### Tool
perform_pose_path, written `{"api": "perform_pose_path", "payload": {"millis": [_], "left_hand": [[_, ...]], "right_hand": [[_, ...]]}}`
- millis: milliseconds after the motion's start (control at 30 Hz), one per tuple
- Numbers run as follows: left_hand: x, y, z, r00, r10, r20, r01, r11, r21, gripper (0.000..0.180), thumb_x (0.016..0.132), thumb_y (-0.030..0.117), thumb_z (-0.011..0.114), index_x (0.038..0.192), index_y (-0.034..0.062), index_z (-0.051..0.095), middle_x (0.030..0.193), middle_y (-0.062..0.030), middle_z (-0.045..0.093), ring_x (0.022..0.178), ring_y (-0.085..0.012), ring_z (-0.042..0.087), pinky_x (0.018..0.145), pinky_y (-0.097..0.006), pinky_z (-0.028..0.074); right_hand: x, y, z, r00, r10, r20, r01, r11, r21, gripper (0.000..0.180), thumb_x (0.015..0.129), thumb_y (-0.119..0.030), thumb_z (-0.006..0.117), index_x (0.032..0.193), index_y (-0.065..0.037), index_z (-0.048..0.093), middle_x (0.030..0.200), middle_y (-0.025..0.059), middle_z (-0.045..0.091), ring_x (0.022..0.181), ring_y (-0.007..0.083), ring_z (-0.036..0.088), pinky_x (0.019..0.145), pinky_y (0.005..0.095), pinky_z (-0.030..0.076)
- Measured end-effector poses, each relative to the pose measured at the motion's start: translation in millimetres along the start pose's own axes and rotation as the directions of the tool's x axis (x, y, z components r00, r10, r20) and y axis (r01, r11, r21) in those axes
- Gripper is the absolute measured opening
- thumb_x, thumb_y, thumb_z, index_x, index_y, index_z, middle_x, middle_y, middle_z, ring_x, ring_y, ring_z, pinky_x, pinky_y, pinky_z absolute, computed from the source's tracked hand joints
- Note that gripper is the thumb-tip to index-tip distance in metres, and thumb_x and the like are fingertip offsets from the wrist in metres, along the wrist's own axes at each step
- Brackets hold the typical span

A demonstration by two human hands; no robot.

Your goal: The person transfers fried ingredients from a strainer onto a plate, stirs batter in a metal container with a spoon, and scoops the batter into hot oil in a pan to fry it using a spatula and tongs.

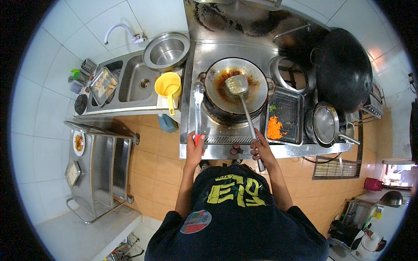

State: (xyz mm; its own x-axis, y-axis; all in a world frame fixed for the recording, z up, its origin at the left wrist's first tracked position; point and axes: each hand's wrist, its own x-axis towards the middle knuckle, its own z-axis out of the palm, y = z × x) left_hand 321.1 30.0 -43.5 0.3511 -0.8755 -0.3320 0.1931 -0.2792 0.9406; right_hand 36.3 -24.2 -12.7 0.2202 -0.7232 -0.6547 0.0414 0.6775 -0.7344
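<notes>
My right hand [261,150] closed round the end of the long ladle [244,102] handle, at the near edge of the steel stove counter [217,150]; my left hand [195,145] closed on the red grip of a slim pale utensil [198,111], kind unclear, lying along the counter just left of the burner; both forearms rise from the lower edge, dark shirt below. Ladle's long axis runs from my right hand away and slightly leftward; its bowl sits in the wok [236,85], resting on brownish residue in the middle; so the wok lies straight ahead, between both hands, the right being the one linked to it. Just right of the wok: dark tray [285,114] with shredded carrot [274,127]. Left, further off: yellow jug [168,85], steel bowl [166,51], sink [137,80]. Far right: large black wok [344,69] tilted against the wall.
</notes>
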Motion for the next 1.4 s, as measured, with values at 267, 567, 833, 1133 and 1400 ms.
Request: {"api": "perform_pose_path", "payload": {"millis": [267, 567, 833, 1133, 1400], "left_hand": [[-2, 2, 2, 0.999, 0.033, 0.030, -0.035, 0.998, 0.047, 0.044, 0.097, 0.028, 0.065, 0.125, -0.0005, 0.045, 0.070, -0.0015, 0.051, 0.047, -0.0069, 0.043, 0.040, -0.025, 0.034], [-2, -4, 4, 1.000, 0.018, 0.003, -0.018, 0.998, 0.055, 0.043, 0.097, 0.027, 0.064, 0.124, -0.0002, 0.046, 0.069, -0.0004, 0.051, 0.046, -0.0064, 0.042, 0.039, -0.024, 0.033], [-3, 1, 6, 0.999, 0.049, 0.008, -0.050, 0.995, 0.086, 0.045, 0.095, 0.029, 0.067, 0.124, -0.0006, 0.048, 0.065, -0.0010, 0.051, 0.046, -0.0067, 0.044, 0.040, -0.026, 0.033], [17, 3, -4, 0.983, 0.181, -0.027, -0.122, 0.755, 0.644, 0.051, 0.086, 0.044, 0.071, 0.122, 0.0099, 0.061, 0.079, -0.0171, 0.067, 0.072, -0.0352, 0.066, 0.068, -0.043, 0.050], [28, 17, -9, 0.951, 0.307, -0.037, -0.199, 0.698, 0.688, 0.052, 0.085, 0.045, 0.072, 0.123, 0.0113, 0.061, 0.081, -0.0165, 0.068, 0.076, -0.0357, 0.067, 0.069, -0.043, 0.050]], "right_hand": [[-10, -10, -15, 0.984, -0.178, -0.020, 0.177, 0.983, -0.052, 0.056, 0.104, -0.019, 0.049, 0.155, -0.031, 0.028, 0.078, -0.0039, 0.042, 0.056, 0.0039, 0.035, 0.044, 0.0186, 0.029], [-5, 3, -4, 0.992, -0.103, -0.075, 0.100, 0.994, -0.054, 0.057, 0.103, -0.015, 0.047, 0.155, -0.029, 0.028, 0.077, -0.0039, 0.042, 0.056, 0.0040, 0.035, 0.044, 0.0190, 0.031], [-15, -10, -10, 0.981, -0.186, -0.060, 0.181, 0.980, -0.079, 0.056, 0.103, -0.013, 0.047, 0.155, -0.026, 0.030, 0.077, -0.0025, 0.043, 0.056, 0.0055, 0.035, 0.044, 0.0208, 0.031], [8, 14, -15, 0.954, -0.270, -0.132, 0.225, 0.932, -0.283, 0.060, 0.102, -0.009, 0.046, 0.156, -0.028, 0.028, 0.076, -0.0016, 0.043, 0.058, 0.0055, 0.040, 0.046, 0.0233, 0.035], [-8, -9, -12, 0.988, -0.155, -0.007, 0.154, 0.988, -0.020, 0.056, 0.103, -0.016, 0.047, 0.155, -0.029, 0.029, 0.078, -0.0027, 0.044, 0.056, 0.0045, 0.035, 0.045, 0.0203, 0.031]]}}
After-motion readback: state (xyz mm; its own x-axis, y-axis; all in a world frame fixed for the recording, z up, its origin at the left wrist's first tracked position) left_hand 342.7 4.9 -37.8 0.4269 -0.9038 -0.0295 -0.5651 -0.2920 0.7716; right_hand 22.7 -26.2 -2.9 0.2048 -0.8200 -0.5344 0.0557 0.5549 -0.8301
